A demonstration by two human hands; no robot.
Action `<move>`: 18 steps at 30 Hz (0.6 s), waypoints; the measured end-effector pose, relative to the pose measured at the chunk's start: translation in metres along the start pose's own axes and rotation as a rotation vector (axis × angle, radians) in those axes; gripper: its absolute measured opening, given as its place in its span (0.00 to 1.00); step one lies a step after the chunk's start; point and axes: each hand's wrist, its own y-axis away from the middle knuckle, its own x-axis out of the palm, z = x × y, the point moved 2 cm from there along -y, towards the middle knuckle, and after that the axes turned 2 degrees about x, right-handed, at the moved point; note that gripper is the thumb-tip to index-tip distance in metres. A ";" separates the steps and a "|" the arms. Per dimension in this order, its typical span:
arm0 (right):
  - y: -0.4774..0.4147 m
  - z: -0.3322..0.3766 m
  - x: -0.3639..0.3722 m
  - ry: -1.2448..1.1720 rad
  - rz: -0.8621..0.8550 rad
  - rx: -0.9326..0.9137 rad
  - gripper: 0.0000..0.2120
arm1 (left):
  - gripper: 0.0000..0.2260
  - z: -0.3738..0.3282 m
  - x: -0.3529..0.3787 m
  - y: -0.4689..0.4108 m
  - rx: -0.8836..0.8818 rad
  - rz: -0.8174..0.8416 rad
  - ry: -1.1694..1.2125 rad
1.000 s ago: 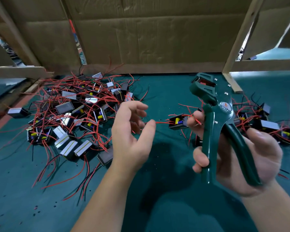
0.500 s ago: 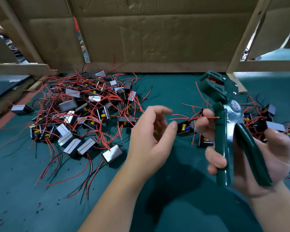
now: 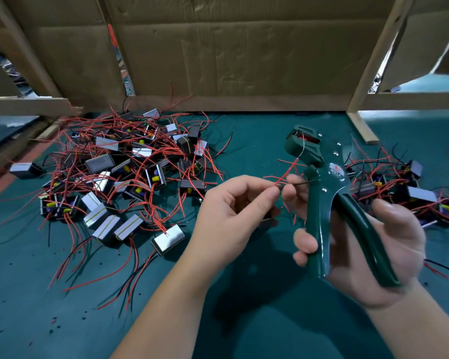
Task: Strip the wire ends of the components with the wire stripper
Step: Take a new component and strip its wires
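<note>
Left grip (image 3: 233, 218): pinches red wire (image 3: 288, 171) of a mostly hidden component, above desk (image 3: 244, 322).
Right grip (image 3: 394, 239): clenched round wire stripper (image 3: 335, 174) handles; the wire's bare tip crosses its head.
Component pile (image 3: 119, 177): desk, left.
Smaller pile (image 3: 405, 193): right.

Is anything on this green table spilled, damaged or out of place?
Small red and dark specks lie scattered on the green mat at lower left, like loose debris. One component sits apart from the big pile, at far left.
</note>
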 end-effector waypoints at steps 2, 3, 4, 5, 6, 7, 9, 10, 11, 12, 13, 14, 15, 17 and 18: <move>0.000 -0.001 0.001 0.004 -0.029 0.022 0.33 | 0.06 0.003 -0.002 -0.001 -0.014 -0.047 0.016; -0.001 -0.001 0.001 0.011 -0.039 0.029 0.33 | 0.07 0.003 -0.003 -0.002 -0.026 -0.077 0.032; -0.001 -0.001 0.001 0.009 -0.039 0.039 0.33 | 0.07 0.003 -0.004 -0.002 -0.039 -0.100 0.044; -0.002 -0.002 0.000 0.018 -0.037 0.047 0.33 | 0.07 0.003 -0.006 -0.003 -0.043 -0.113 0.043; -0.002 -0.002 -0.002 0.043 -0.033 0.045 0.33 | 0.06 0.003 -0.007 -0.004 -0.047 -0.116 0.035; -0.002 -0.002 -0.002 0.067 -0.031 0.047 0.33 | 0.05 0.003 -0.008 -0.004 -0.051 -0.113 0.034; -0.001 -0.003 -0.001 0.121 -0.051 0.021 0.34 | 0.04 0.002 -0.009 -0.004 -0.051 -0.101 0.050; -0.001 -0.003 0.001 0.152 -0.065 0.006 0.34 | 0.05 0.002 -0.010 -0.005 -0.049 -0.101 0.060; -0.001 -0.003 -0.001 0.163 -0.060 0.002 0.34 | 0.05 0.001 -0.010 -0.005 -0.053 -0.111 0.069; -0.001 -0.002 -0.002 0.199 -0.080 -0.002 0.34 | 0.05 0.000 -0.011 -0.005 -0.065 -0.126 0.085; 0.001 -0.001 -0.005 0.264 -0.113 -0.011 0.35 | 0.05 0.000 -0.011 -0.006 -0.082 -0.145 0.110; 0.002 -0.002 -0.008 0.317 -0.146 -0.017 0.36 | 0.05 -0.001 -0.012 -0.006 -0.097 -0.164 0.137; 0.002 -0.003 -0.010 0.347 -0.183 -0.013 0.36 | 0.04 -0.001 -0.013 -0.006 -0.106 -0.185 0.157; 0.002 -0.006 -0.009 0.354 -0.206 0.013 0.36 | 0.04 -0.001 -0.015 -0.007 -0.109 -0.227 0.161; 0.002 -0.008 -0.009 0.355 -0.191 0.033 0.36 | 0.04 -0.002 -0.017 -0.007 -0.109 -0.243 0.152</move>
